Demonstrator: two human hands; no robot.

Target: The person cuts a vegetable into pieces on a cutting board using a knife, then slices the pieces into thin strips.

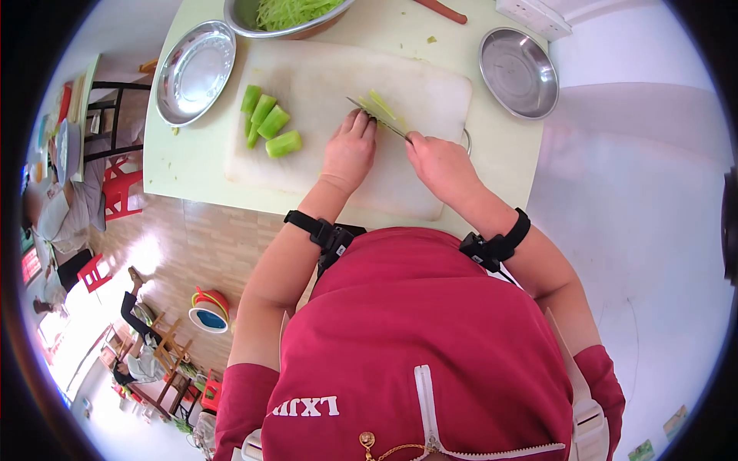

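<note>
My right hand (442, 165) grips the handle of a knife (394, 129), its blade pointing up and left over the white cutting board (307, 65). Close against the blade, my left hand (351, 150) has its fingers bent and pressed together on the board. Whatever lies under those fingertips is hidden. Thin light-green vegetable strips (382, 104) lie just beyond the blade. To the left of my left hand sit several thick peeled green stem pieces, one of them a short chunk (284, 144) nearest me.
A metal bowl (296, 32) of green shreds stands at the far edge. One shallow metal dish (196, 73) is left of the board, another metal dish (519, 73) right. Behind the board lies a reddish-brown handle (442, 11). People and red stools (119, 188) are at far left.
</note>
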